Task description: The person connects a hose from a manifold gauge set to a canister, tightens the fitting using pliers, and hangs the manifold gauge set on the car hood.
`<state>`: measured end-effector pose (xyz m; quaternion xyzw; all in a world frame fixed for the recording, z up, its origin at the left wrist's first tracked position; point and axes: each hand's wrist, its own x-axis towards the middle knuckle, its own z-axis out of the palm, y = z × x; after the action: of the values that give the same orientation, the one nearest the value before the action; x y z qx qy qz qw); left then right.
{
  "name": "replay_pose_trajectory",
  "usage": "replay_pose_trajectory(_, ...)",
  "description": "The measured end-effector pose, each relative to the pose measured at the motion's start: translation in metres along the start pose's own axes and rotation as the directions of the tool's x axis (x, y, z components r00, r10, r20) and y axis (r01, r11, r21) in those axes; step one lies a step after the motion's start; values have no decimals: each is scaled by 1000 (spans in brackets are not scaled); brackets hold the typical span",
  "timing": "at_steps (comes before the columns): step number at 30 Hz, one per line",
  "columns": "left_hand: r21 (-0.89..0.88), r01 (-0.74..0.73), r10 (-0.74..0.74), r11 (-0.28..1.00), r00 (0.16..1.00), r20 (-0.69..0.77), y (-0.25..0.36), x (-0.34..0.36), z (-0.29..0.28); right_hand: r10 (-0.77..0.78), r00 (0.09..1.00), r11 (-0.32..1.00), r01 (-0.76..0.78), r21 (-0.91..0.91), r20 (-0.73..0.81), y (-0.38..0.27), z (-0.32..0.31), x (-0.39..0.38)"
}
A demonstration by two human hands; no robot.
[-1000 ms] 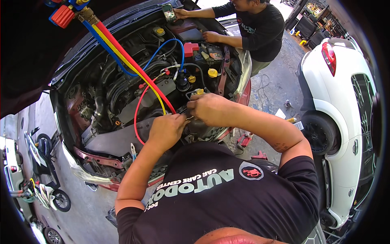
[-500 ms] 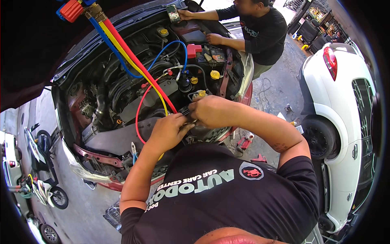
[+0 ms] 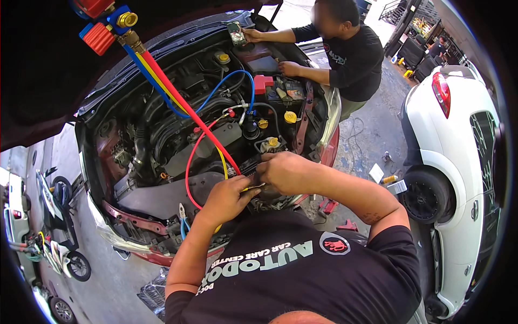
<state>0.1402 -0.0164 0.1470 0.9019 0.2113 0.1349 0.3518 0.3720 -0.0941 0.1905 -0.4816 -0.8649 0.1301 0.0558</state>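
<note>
1. Left hand point(image 3: 226, 198) and right hand point(image 3: 285, 171) meet at the front edge of the engine bay point(image 3: 162, 140); fingers of both curled shut around a small dark part point(image 3: 251, 181) between them; its kind cannot be told.
2. Just beyond: red hose point(image 3: 189, 110), yellow hose point(image 3: 162, 89) and blue hose point(image 3: 243, 81) run up to a gauge set point(image 3: 105, 24).
3. Far side: a co-worker point(image 3: 350, 54) leans over the bay; white car point(image 3: 464, 162) at right.

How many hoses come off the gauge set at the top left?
3: blue hose loops to the engine's rear, red hose curves down the front, yellow hose drops toward the left hand. Their lower ends are partly hidden.
</note>
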Motion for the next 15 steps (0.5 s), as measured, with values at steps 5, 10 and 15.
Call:
replay_pose_trajectory(5,52,-23,24,998,1000,-18,5,-4,-8,-3,993,994,16,113,-115,5,8,-6)
replay_pose_trajectory(10,-270,91,-211,958,864,-458,-48,-40,-14,-68,986,844,137,518,-149,22,17,-12)
replay_pose_trajectory(15,-302,482,-544,822,511,-666,-144,-105,5,-70,908,735,326,595,-412,39,65,-14)
